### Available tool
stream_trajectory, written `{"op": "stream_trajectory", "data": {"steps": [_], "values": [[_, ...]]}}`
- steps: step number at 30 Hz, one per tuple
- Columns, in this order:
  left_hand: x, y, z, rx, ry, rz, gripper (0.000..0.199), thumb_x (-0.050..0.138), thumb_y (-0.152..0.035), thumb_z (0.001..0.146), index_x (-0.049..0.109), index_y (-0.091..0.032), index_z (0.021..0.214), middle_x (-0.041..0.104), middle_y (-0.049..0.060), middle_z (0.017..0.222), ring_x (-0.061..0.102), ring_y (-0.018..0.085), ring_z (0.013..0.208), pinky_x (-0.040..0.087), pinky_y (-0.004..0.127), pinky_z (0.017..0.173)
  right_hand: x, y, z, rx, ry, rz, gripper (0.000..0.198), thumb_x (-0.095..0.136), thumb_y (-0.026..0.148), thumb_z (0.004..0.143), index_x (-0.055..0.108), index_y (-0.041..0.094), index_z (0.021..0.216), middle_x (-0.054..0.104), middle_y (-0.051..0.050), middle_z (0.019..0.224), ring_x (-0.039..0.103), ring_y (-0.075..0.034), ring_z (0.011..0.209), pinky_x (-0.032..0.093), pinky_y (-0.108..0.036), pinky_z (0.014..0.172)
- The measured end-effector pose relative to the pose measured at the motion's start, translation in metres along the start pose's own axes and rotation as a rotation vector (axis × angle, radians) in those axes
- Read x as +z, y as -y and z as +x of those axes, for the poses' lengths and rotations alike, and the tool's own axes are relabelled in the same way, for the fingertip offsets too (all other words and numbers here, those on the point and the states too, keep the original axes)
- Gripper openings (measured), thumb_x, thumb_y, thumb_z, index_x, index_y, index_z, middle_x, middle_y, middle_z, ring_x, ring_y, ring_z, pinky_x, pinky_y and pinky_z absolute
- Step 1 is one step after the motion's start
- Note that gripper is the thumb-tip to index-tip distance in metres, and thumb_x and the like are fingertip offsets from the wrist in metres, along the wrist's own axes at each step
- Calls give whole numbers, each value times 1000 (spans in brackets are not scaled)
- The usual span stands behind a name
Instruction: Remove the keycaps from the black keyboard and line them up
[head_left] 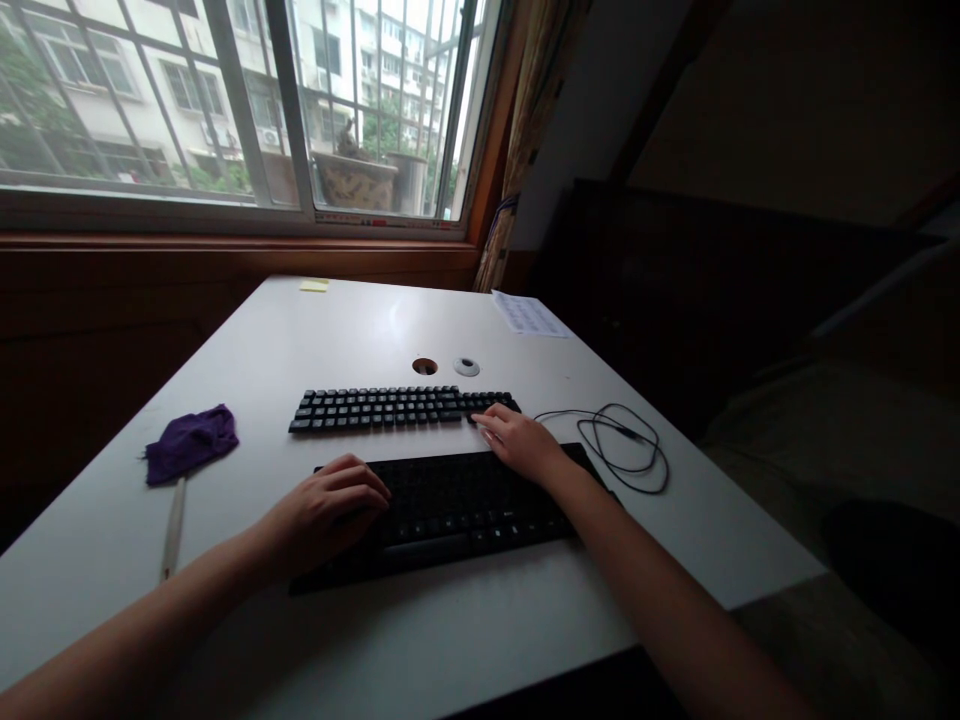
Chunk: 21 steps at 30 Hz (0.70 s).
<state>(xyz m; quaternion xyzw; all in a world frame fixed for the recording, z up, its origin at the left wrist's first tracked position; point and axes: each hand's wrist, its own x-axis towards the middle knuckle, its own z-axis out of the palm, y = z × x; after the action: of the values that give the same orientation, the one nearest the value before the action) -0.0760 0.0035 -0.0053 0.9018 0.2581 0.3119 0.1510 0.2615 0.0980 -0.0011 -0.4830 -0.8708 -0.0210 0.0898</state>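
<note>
A black keyboard (442,505) lies on the white table, with its upper rows bare of keycaps and keys still in place along the front. My left hand (337,500) rests over its left end, fingers curled down onto it. Behind the keyboard, loose black keycaps (382,408) are set out in neat rows. My right hand (521,440) reaches across the keyboard's back edge to the right-hand group of these keycaps. Its fingertips close on a keycap at the front of that group; the thumb is mostly hidden.
A purple cloth (191,443) and a pale slim stick-like tool (174,530) lie at left. The coiled cable (637,470) is on the right. Behind are a round hole (425,367), its grey cover (466,367), a printed sheet (531,315) and a yellow note (314,285).
</note>
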Motion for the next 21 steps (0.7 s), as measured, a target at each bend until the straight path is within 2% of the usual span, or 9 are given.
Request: {"op": "stream_trajectory", "data": {"steps": [8, 14, 18, 21], "values": [[2, 1, -1, -8, 7, -9, 16, 54, -13, 93, 66, -20, 100, 68, 7, 98, 58, 18, 92, 50, 32, 80, -3, 2, 5, -8, 10, 28, 39, 47, 27, 97, 56, 28, 135, 61, -6, 120, 64, -18, 93, 49, -27, 81], [0, 0, 1, -6, 12, -4, 15, 54, -12, 93, 66, -19, 98, 69, 8, 98, 58, 18, 92, 50, 31, 80, -1, 2, 5, -7, -9, 67, 35, 49, 25, 96, 58, 25, 130, 59, -6, 119, 63, -17, 93, 48, -28, 83], [0, 0, 1, -5, 7, -9, 14, 53, -14, 94, 66, -19, 97, 69, 8, 97, 59, 17, 90, 50, 30, 79, -3, -3, 4, 37, -112, 164, 21, 52, 25, 94, 61, 19, 112, 58, -8, 110, 60, -18, 93, 48, -31, 86], [0, 1, 1, 1, 13, -9, 14, 54, -14, 94, 66, -19, 97, 69, 8, 97, 60, 18, 90, 50, 30, 78, -13, -5, -5, 73, -199, 240, 15, 51, 26, 94, 59, 18, 103, 55, -7, 101, 57, -20, 92, 47, -33, 88]]}}
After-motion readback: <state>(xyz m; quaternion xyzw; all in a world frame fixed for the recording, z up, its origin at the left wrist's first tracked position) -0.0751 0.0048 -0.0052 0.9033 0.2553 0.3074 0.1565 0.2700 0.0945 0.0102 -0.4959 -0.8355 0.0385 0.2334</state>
